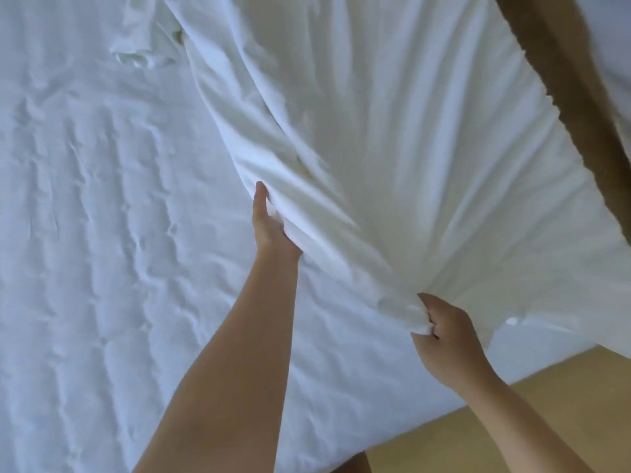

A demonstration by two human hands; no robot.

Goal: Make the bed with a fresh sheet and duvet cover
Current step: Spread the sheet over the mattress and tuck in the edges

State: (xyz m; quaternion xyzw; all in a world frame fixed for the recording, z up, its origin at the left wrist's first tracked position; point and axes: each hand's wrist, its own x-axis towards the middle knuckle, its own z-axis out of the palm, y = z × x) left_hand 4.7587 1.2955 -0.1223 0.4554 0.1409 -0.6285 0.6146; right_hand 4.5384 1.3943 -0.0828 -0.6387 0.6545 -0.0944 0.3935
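A: How far along is the bed (85,233)?

B: Early, I'd say. A wrinkled white layer covers it on the left and near side. The fresh sheet (409,148) is lifted over the right side, not yet spread.

A: And the hands?

B: The left hand (269,223) grips a fold at the sheet's left edge, fingers hidden in cloth. The right hand (447,336), nearer, by the bed's edge and the floor (546,421), pinches a bunched part tight.

A: What's left?

B: Spreading, tucking, then the duvet cover, which isn't in sight.
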